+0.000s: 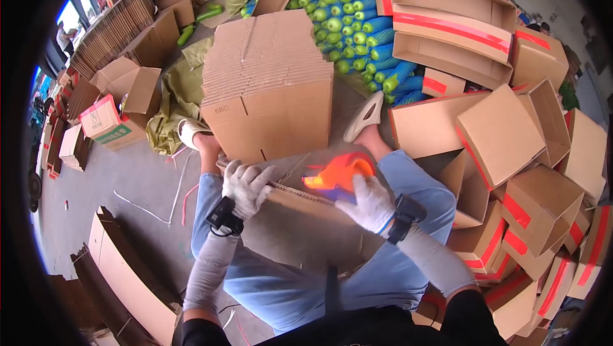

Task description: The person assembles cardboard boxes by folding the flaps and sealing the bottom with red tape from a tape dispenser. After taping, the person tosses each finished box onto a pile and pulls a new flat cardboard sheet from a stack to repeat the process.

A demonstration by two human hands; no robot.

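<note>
Between my knees a flat cardboard box [297, 199] stands with its long edge upward. My gloved left hand [246, 187] grips the left end of that edge, fingers bent over it. In my gloved right hand [370, 206] is an orange tape dispenser [345, 172], slightly blurred by motion. It is held close above the right part of the cardboard edge. A thick stack of flattened cardboard boxes [274, 119] stands just beyond, between my feet.
Made-up boxes with red tape [501, 135] pile up on my right. Green vegetables in blue netting [351, 26] lie beyond the stack. Flat cardboard pieces [121, 269] lie at lower left, an open box [113, 122] farther off. Loose string [167, 221] trails over the floor. People are in the background.
</note>
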